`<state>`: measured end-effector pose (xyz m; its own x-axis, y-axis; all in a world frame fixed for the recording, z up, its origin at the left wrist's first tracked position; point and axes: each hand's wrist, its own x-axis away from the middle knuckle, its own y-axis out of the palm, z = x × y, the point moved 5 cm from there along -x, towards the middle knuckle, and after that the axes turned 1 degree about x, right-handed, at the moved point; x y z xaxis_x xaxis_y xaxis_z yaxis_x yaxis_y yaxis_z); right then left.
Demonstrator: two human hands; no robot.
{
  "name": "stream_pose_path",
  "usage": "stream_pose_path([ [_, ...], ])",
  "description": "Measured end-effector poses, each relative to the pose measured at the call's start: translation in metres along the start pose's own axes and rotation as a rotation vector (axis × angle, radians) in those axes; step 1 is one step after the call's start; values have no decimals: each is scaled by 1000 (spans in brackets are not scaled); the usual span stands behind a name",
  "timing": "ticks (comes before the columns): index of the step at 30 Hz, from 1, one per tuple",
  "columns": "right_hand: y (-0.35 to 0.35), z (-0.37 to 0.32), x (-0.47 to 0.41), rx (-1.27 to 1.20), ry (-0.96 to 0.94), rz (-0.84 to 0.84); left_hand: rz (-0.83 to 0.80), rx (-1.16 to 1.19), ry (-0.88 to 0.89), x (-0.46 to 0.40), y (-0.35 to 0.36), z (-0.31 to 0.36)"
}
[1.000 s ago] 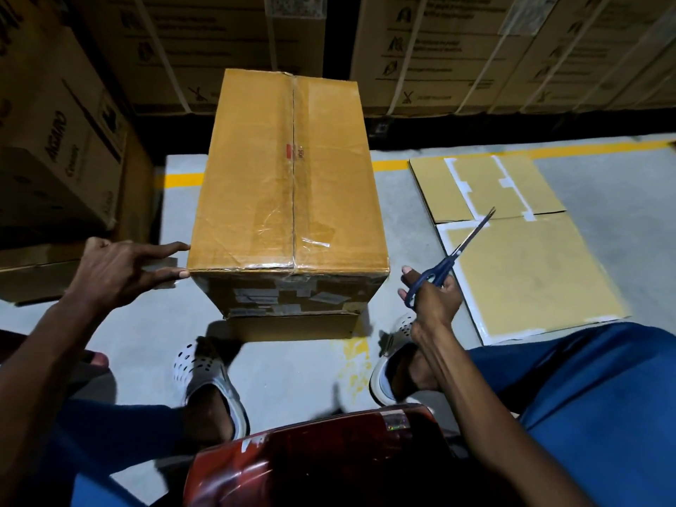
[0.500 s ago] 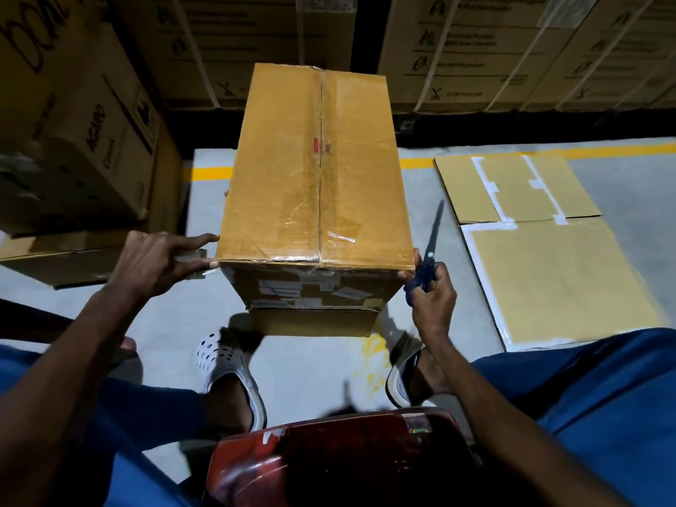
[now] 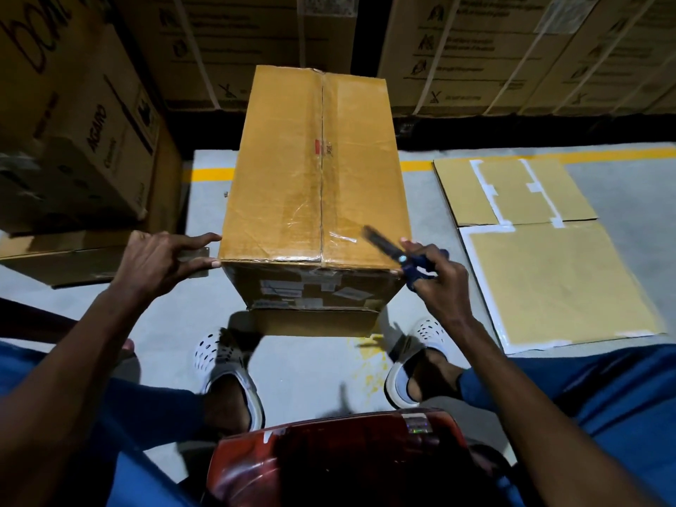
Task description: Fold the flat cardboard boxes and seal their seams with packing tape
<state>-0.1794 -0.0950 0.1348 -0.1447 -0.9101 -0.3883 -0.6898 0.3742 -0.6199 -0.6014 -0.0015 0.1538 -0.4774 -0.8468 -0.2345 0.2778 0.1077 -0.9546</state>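
Note:
A closed cardboard box point(image 3: 285, 170) stands on the floor in front of me, with clear tape along its top centre seam. My left hand point(image 3: 157, 261) touches the box's near left top corner with straight fingers. My right hand point(image 3: 439, 283) grips blue-handled scissors point(image 3: 387, 247) at the near right top corner. Their dark blades are blurred and point up and left over the box top. On the floor to the right lie two flat cardboard sheets point(image 3: 548, 283) with white tape along their edges.
Large printed cartons point(image 3: 73, 140) are stacked at the left, and a row of strapped cartons point(image 3: 475, 49) runs along the back. A yellow floor line point(image 3: 212, 173) passes behind the box. A red stool point(image 3: 329, 459) is under me, and my feet in white clogs sit near the box.
My right hand has carried the scissors from beside the box to its near right top corner, and the blades have swung from up-right to up-left. My left hand stays at the left corner.

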Motion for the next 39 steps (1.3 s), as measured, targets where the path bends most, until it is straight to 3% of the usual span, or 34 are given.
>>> stream_pose_path([
  [3, 21, 0, -3, -11, -118, -131, 26, 8, 8, 0, -1, 2],
  [11, 29, -1, 1, 184, -198, -115, 46, 42, -32, 0, 5, -3],
  [16, 67, -37, -6, 151, -287, -228, 29, 97, -36, -2, 7, -3],
  [24, 72, -46, -6, 182, -271, -183, 12, 118, -54, -4, 12, -5],
  [39, 129, -94, -15, 156, -443, -222, -44, 140, -106, -4, 23, -8],
])
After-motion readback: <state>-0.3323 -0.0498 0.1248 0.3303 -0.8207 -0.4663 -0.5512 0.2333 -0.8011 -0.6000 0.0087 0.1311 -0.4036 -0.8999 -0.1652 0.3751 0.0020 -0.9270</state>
